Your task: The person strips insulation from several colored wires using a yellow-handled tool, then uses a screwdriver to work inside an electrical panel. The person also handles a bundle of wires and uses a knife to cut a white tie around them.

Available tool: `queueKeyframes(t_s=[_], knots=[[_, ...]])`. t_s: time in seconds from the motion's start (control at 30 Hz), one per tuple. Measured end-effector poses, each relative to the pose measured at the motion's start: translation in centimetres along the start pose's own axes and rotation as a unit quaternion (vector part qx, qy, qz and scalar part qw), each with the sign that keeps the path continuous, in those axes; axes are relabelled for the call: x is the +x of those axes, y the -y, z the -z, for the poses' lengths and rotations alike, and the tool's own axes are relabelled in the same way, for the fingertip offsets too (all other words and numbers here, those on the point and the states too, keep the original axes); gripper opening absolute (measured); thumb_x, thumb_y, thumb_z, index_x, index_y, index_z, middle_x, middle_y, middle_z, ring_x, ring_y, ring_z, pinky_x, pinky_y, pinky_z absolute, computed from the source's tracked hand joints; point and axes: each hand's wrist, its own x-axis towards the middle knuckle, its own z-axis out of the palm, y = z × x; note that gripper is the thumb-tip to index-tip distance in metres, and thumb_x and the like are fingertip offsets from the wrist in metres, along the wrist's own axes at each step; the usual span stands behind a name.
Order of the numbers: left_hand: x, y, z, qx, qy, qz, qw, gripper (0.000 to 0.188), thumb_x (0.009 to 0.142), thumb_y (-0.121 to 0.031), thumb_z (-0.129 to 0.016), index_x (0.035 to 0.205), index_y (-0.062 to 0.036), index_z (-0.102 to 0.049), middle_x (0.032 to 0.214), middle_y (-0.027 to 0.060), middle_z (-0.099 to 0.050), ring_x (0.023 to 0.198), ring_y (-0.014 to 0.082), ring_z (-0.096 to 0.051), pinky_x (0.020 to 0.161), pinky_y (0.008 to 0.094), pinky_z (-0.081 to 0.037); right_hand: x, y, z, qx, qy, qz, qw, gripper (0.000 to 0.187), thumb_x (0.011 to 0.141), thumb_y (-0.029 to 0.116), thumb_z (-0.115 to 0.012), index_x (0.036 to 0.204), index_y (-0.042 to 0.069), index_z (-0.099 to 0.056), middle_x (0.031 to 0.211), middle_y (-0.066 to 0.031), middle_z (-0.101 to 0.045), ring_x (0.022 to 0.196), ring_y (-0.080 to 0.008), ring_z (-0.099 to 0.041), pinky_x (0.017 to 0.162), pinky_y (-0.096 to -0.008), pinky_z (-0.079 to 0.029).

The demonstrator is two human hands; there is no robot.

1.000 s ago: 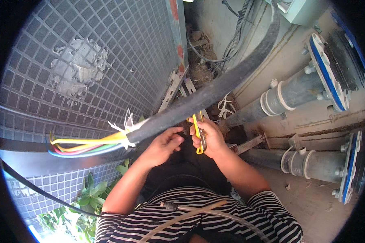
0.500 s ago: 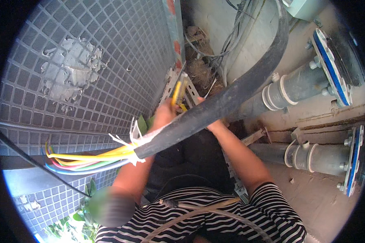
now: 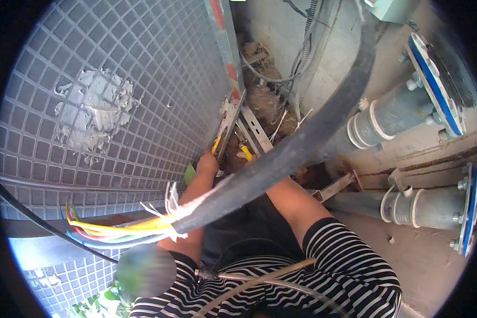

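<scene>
Taking the view as a clock face, the left hand (image 3: pixel 208 163) sits just off the middle toward 9 o'clock, its back turned up. A yellow tool (image 3: pixel 216 144) juts past it toward 1 o'clock, against the left rail (image 3: pixel 229 117). The fingers are turned away, so I cannot tell whether they grasp the tool or only touch it.

The right forearm (image 3: pixel 289 201) comes up from 5 o'clock and passes under the black cable (image 3: pixel 281 164), which hides nearly all of the right hand; its state cannot be told. Close to it, almost at the centre, a yellow handle (image 3: pixel 247 153) lies near the foot of the right rail (image 3: pixel 257 130); whether it is held is unclear.

The cable arches down from 1 o'clock to an end near 7 or 8, above both arms. It seems thick and stiff enough to keep that curve unheld. Its coloured wires (image 3: pixel 116 228) fan toward 8 o'clock because the sheath stops short of them, and white strands (image 3: pixel 172 199) fray around the cut. The arms reach low beneath it, probably because the tools sit down between the rails.
</scene>
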Motion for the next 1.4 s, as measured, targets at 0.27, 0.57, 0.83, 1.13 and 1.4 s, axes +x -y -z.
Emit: queueKeyframes(t_s=[0.27,0.57,0.83,1.13,1.4], knots=[[4.0,2.1,-4.1,-0.089,-0.017,-0.06,0.994,0.043,0.093,-0.017,-0.055,0.135,-0.0069,-0.053,0.133,0.0284,-0.061,0.125,0.0441,-0.059,0.107,0.051,-0.046,1.7,-0.1,-0.8,0.132,-0.124,-0.073,0.981,0.032,0.09,0.022,-0.071,0.119,0.009,-0.074,0.117,-0.0151,-0.072,0.103,-0.0322,-0.072,0.088,-0.0446,-0.059],[3.6,1.0,-2.4,-0.114,-0.015,0.025,0.993,0.063,0.097,-0.042,-0.06,0.143,-0.0021,-0.047,0.132,0.0277,-0.063,0.123,0.0455,-0.06,0.102,0.0524,-0.049,-3.7,-2.1,-0.2,0.559,-0.207,-0.038,0.802,0.021,0.088,0.012,-0.074,0.107,0.006,-0.077,0.097,-0.0136,-0.076,0.084,-0.0272,-0.072,0.08,-0.0395,-0.058],[2.2,-5.4,2.3,-0.049,0.011,-0.043,0.998,0.067,0.085,-0.02,-0.076,0.144,-0.0069,-0.047,0.132,0.0251,-0.063,0.121,0.0417,-0.063,0.1,0.0499,-0.052,-11.8,-6.1,3.4,0.824,-0.031,0.063,0.562,0.077,0.092,0.002,-0.07,0.153,0.019,-0.027,0.116,-0.0126,-0.064,0.1,-0.025,-0.07,0.087,-0.0377,-0.059],[3.0,-5.6,1.1,-0.022,0.0,-0.033,0.999,0.07,0.076,-0.015,-0.081,0.139,-0.0094,-0.051,0.128,0.0238,-0.062,0.119,0.0442,-0.063,0.099,0.0515,-0.053,-17.8,-6.6,10.4,0.801,0.07,0.11,0.584,0.079,0.083,0.003,-0.064,0.153,0.017,-0.032,0.12,-0.007,-0.058,0.106,-0.0239,-0.068,0.087,-0.0408,-0.059],[3.2,-5.4,0.7,-0.069,-0.036,-0.045,0.996,0.07,0.081,-0.017,-0.077,0.144,-0.0115,-0.046,0.128,0.0257,-0.062,0.118,0.0456,-0.063,0.097,0.0519,-0.054,-21.9,-5.4,10.7,0.816,-0.006,0.1,0.57,0.029,0.091,0.014,-0.071,0.117,0.01,-0.061,0.106,-0.0039,-0.068,0.102,-0.0206,-0.068,0.083,-0.0397,-0.059]])
